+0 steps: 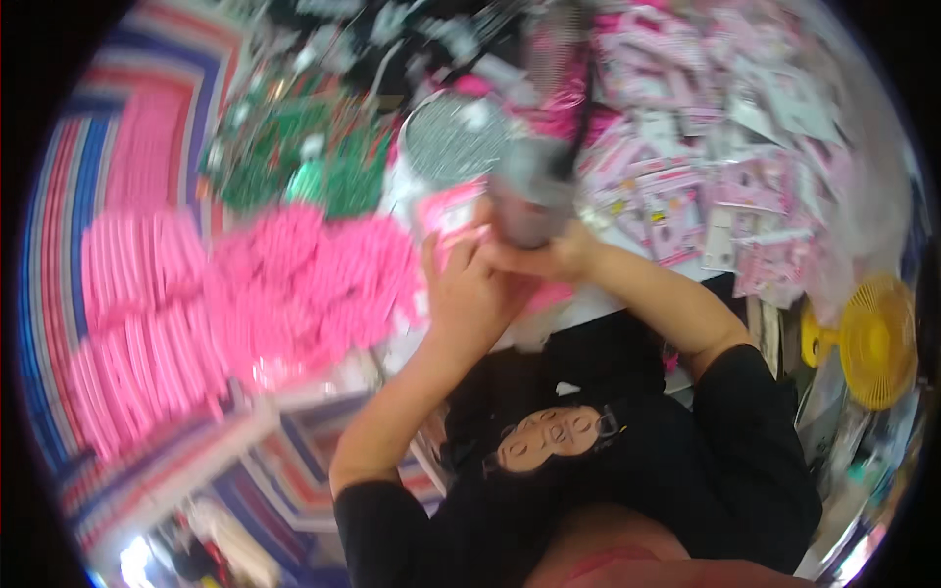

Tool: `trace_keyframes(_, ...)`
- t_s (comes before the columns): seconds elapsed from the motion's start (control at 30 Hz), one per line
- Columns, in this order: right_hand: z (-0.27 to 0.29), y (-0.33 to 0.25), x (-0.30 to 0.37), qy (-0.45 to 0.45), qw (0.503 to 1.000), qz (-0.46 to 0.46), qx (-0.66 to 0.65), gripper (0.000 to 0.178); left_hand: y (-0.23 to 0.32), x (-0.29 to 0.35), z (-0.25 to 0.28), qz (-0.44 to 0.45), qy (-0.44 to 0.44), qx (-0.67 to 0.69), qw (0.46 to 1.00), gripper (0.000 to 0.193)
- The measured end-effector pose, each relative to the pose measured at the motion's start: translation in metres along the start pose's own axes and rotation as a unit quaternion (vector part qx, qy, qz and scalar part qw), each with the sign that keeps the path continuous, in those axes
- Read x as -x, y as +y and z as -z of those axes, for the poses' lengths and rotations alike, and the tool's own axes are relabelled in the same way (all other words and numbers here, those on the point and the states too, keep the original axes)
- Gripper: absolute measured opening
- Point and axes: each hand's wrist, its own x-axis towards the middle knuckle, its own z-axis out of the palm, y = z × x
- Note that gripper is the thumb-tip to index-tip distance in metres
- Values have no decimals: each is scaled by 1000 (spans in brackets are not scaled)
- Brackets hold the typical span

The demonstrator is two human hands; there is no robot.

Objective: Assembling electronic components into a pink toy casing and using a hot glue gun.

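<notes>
Both of my hands are together above the table's near edge, smeared by motion. My right hand (564, 255) is closed round a grey and black cylinder-shaped tool (534, 191); its exact kind is too blurred to tell. A dark cord (591, 118) runs up and away from it. Just left of the tool, my left hand (466, 284) has its fingers curled at the lower edge of a flat pink and white packet (451, 208). Part of that packet is hidden by the fingers and the tool. Beyond my hands sits a round silvery container (453, 137).
Bundles of pink strips (147, 363) and a pink heap (314, 284) lie on the left. Green items (294, 147) are piled behind them. Many pink and white packets (676, 196) cover the right side. A yellow fan (875, 340) stands at the far right.
</notes>
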Motion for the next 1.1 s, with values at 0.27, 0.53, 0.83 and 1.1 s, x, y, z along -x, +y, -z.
trace_keyframes(0.27, 49, -47, -52, 173, 967, 185, 16, 48, 3, 5, -9, -48, -9, 0, 999, 33)
trace_keyframes(0.53, 92, -69, -49, 221, 949, 90, 205, 57, 19, 42, -20, -112, 75, 54, 989, 37)
trace_keyframes(0.83, 130, -97, -64, 224, 905, 26, 362, 62, -13, 49, -36, -112, -73, 8, 991, 57)
trace_keyframes(1.1, 133, -96, -65, 243, 892, 30, 379, 61, -14, 14, -18, -66, -122, 31, 990, 49)
